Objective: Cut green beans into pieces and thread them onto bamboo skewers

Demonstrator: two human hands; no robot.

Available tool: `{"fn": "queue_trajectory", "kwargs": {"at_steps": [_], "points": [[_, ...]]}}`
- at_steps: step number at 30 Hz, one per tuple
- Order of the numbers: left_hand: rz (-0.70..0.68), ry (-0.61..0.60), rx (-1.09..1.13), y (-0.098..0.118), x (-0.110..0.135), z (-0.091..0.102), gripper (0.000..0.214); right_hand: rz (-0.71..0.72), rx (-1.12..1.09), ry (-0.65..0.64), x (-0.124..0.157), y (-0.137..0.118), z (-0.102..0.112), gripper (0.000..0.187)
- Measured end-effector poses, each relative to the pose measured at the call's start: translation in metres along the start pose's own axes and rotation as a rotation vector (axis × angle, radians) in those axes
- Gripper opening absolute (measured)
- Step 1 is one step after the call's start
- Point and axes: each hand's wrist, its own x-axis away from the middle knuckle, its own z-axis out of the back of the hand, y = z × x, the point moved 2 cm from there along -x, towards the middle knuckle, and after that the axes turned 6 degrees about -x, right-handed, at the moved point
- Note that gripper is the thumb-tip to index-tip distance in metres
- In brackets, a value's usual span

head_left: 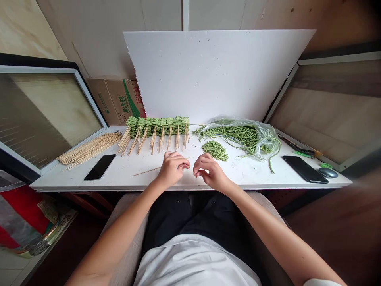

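Note:
My left hand (172, 169) grips a thin bamboo skewer (149, 171) that runs from the tabletop up through the fingers. My right hand (208, 171) sits just beside it, its fingertips pinched together, and I cannot tell whether they hold anything. Slightly ahead of my right hand lies a small pile of cut green long beans (214, 151). Farther back, whole long beans spill from a clear plastic bag (262, 137). A row of bean-threaded skewers (157, 133) lies at the back left, with its bare sticks pointing toward me.
Loose bamboo skewers (89, 151) and a black smartphone (100, 167) lie on the white table (253, 182) at left. Another smartphone (305, 169), a round grey object (328, 172) and scissors (297, 147) lie at right. A white foam board (208, 71) stands behind.

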Motion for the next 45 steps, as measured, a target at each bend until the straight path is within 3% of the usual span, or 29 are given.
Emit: {"fn": "queue_trajectory", "kwargs": {"at_steps": [4, 6, 10, 13, 16, 20, 25, 28, 31, 35, 39, 45], "points": [[0.046, 0.08, 0.086, 0.0, -0.007, 0.02, 0.003, 0.004, 0.075, 0.048, -0.001, 0.013, 0.011, 0.016], [0.044, 0.086, 0.134, 0.004, -0.009, 0.025, 0.006, -0.037, 0.167, 0.081, 0.002, 0.032, 0.021, 0.012], [0.088, 0.079, 0.174, 0.007, -0.007, 0.022, 0.023, -0.144, 0.373, 0.122, 0.015, 0.077, 0.042, 0.016], [0.052, 0.065, 0.195, 0.008, -0.007, 0.019, 0.012, -0.194, 0.404, 0.069, 0.024, 0.099, 0.047, 0.019], [0.019, 0.054, 0.227, 0.009, -0.007, 0.017, 0.007, -0.216, 0.391, 0.013, 0.027, 0.103, 0.046, 0.024], [0.087, 0.039, 0.286, 0.008, -0.005, 0.012, 0.007, -0.243, 0.38, 0.02, 0.02, 0.089, 0.048, 0.033], [0.136, -0.046, 0.333, 0.01, -0.003, 0.004, 0.01, -0.237, 0.121, 0.085, 0.001, 0.037, 0.045, 0.03], [0.148, -0.136, 0.333, 0.012, -0.003, 0.001, 0.01, -0.119, 0.043, 0.072, -0.004, 0.0, 0.033, 0.028], [0.188, -0.224, 0.347, 0.014, -0.001, -0.002, 0.011, -0.004, 0.084, 0.041, -0.005, -0.021, 0.024, 0.025], [0.186, -0.239, 0.288, 0.016, 0.002, -0.004, 0.017, 0.07, 0.106, -0.015, -0.005, -0.02, 0.02, 0.019], [0.117, -0.236, 0.229, 0.019, 0.001, -0.002, 0.021, 0.106, 0.128, 0.017, -0.005, -0.012, 0.023, 0.014], [0.081, -0.081, 0.227, 0.023, -0.003, 0.005, 0.017, 0.136, 0.13, 0.08, -0.006, -0.012, 0.027, 0.01]]}}
